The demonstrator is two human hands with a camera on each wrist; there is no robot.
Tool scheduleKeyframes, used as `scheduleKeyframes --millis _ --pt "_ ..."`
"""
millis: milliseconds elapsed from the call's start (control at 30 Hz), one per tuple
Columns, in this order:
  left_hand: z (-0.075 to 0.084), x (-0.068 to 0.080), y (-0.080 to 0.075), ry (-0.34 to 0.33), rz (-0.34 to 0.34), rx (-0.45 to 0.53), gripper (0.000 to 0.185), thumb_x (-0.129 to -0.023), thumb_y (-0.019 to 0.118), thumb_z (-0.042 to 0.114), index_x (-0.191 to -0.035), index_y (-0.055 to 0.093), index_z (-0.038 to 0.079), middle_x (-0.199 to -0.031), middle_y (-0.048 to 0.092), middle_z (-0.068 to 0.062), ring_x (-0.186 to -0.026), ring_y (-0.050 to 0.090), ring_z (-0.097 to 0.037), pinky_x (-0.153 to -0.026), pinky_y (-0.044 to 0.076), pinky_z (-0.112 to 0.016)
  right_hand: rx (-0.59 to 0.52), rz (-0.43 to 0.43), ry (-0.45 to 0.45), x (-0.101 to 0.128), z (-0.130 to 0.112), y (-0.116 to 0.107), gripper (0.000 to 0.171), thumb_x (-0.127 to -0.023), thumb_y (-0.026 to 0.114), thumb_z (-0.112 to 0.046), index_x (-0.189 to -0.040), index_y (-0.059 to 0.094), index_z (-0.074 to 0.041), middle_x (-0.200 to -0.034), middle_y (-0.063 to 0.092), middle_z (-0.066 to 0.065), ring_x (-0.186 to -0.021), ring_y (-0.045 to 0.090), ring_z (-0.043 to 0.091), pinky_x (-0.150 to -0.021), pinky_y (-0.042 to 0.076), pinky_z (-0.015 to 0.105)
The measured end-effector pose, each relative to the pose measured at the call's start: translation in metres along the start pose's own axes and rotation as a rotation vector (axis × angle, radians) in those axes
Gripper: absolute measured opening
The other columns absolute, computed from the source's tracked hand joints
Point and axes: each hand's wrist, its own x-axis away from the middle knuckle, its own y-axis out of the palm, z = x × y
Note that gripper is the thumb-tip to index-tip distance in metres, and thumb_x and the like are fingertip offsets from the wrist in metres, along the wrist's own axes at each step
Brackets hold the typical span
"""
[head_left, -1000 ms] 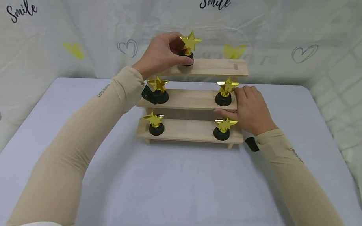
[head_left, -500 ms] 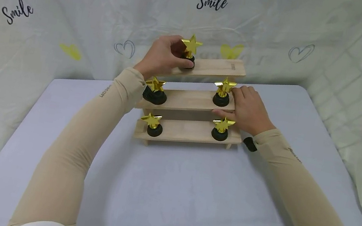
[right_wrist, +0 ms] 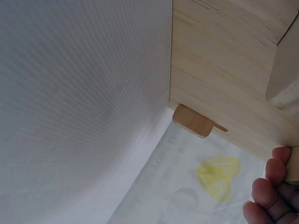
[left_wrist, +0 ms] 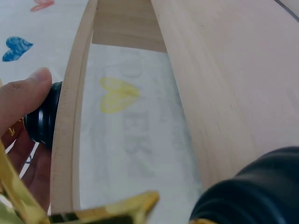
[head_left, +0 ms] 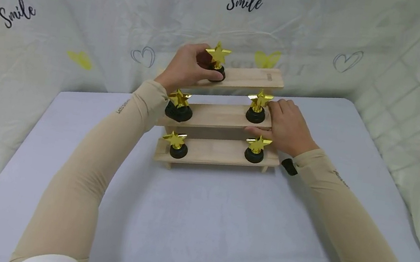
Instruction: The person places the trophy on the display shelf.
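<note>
In the head view, my left hand [head_left: 187,68] pinches the black base of a gold star trophy [head_left: 218,54] at the top tier of a three-tier wooden display stand [head_left: 218,116]. The left wrist view shows the thumb against that black base [left_wrist: 44,114], right by the top board. On the stand's right side, my right hand [head_left: 290,128] grips the end of the middle tier. Its fingertips [right_wrist: 275,170] touch the wood in the right wrist view. Two more trophies, left [head_left: 179,105] and right [head_left: 257,107], stand on the middle tier.
The bottom tier carries another trophy at its left [head_left: 178,145] and one at its right [head_left: 255,150]. A white-covered table [head_left: 195,221] bears the stand. Close behind hangs a white curtain [head_left: 302,26] printed with hearts and words.
The trophy in my left hand has shifted slightly right and down relative to the top board, then a little back left. My right hand stays on the stand. The head view has panned slightly.
</note>
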Motion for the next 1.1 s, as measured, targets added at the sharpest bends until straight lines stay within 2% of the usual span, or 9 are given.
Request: scheduleKeyframes --millis 133,300,367,567,733,800,900,967,1100 --pt "-0.002 0.001 -0.001 -0.015 -0.001 0.004 0.053 -0.086 0.086 0.033 -0.130 0.064 0.015 -0.122 0.071 -0.006 -0.112 0.068 -0.015 -0.105 0.055 -0.030 -0.012 -0.005 -0.002 -0.001 -0.001 0.001 0.084 -0.081 0.075 -0.069 -0.114 0.058 0.006 -0.092 0.057 0.019 -0.090 0.055 0.038 -0.081 0.047 0.050" --pt "-0.002 0.004 -0.006 -0.026 0.012 0.040 0.063 -0.086 0.085 0.033 -0.141 0.059 0.016 -0.130 0.069 -0.005 -0.117 0.066 -0.015 -0.107 0.055 -0.030 -0.014 0.007 -0.010 -0.002 0.001 0.002 0.095 -0.083 0.059 -0.084 -0.113 0.059 0.006 -0.091 0.057 0.018 -0.089 0.055 0.038 -0.080 0.046 0.049" --pt "-0.002 0.006 -0.010 -0.029 0.021 0.053 0.063 -0.087 0.085 0.033 -0.142 0.059 0.018 -0.134 0.067 -0.004 -0.120 0.065 -0.014 -0.108 0.055 -0.029 -0.014 0.008 -0.011 -0.002 0.002 0.003 0.093 -0.083 0.063 -0.082 -0.112 0.059 0.006 -0.091 0.058 0.019 -0.089 0.055 0.038 -0.080 0.046 0.049" --pt "-0.009 0.018 -0.029 -0.026 0.068 0.023 0.050 -0.091 0.080 0.039 -0.134 0.064 0.019 -0.136 0.065 -0.002 -0.122 0.063 -0.014 -0.110 0.053 -0.030 -0.052 -0.017 0.021 -0.001 0.005 0.004 0.079 -0.080 0.082 -0.057 -0.119 0.059 0.007 -0.096 0.059 0.021 -0.092 0.055 0.039 -0.084 0.047 0.051" --pt "-0.030 0.045 -0.049 -0.034 0.172 -0.041 0.044 -0.097 0.069 0.046 -0.131 0.065 0.019 -0.133 0.067 -0.003 -0.122 0.063 -0.015 -0.112 0.052 -0.034 -0.124 -0.129 0.092 0.000 0.009 0.001 0.084 -0.086 0.077 -0.060 -0.135 0.054 0.006 -0.114 0.059 0.026 -0.108 0.054 0.042 -0.097 0.047 0.055" --pt "-0.040 0.059 -0.056 -0.040 0.220 -0.049 0.044 -0.099 0.066 0.047 -0.131 0.065 0.017 -0.133 0.067 -0.004 -0.124 0.063 -0.016 -0.113 0.051 -0.037 -0.155 -0.199 0.132 0.002 0.013 -0.003 0.089 -0.089 0.072 -0.063 -0.142 0.049 0.004 -0.129 0.056 0.027 -0.120 0.051 0.044 -0.106 0.045 0.057" --pt "-0.054 0.082 -0.064 -0.053 0.292 -0.071 0.045 -0.101 0.062 0.049 -0.131 0.065 0.016 -0.131 0.066 -0.004 -0.125 0.062 -0.017 -0.112 0.050 -0.037 -0.216 -0.278 0.195 0.006 0.020 -0.014 0.096 -0.092 0.067 -0.065 -0.157 0.036 -0.001 -0.153 0.042 0.026 -0.140 0.040 0.045 -0.117 0.038 0.062" --pt "-0.064 0.097 -0.069 -0.055 0.330 -0.095 0.045 -0.101 0.060 0.050 -0.130 0.065 0.015 -0.131 0.066 -0.004 -0.124 0.061 -0.017 -0.109 0.049 -0.034 -0.267 -0.286 0.223 0.012 0.028 -0.021 0.098 -0.093 0.068 -0.062 -0.163 0.026 -0.008 -0.162 0.032 0.022 -0.147 0.034 0.045 -0.120 0.034 0.064" --pt "-0.083 0.126 -0.076 0.004 0.358 -0.236 0.043 -0.103 0.060 0.042 -0.130 0.063 0.008 -0.132 0.066 -0.011 -0.126 0.059 -0.025 -0.107 0.048 -0.039 -0.341 -0.227 0.259 0.027 0.046 -0.034 0.093 -0.097 0.064 -0.055 -0.167 0.016 -0.017 -0.167 0.023 0.019 -0.146 0.036 0.044 -0.116 0.034 0.069"
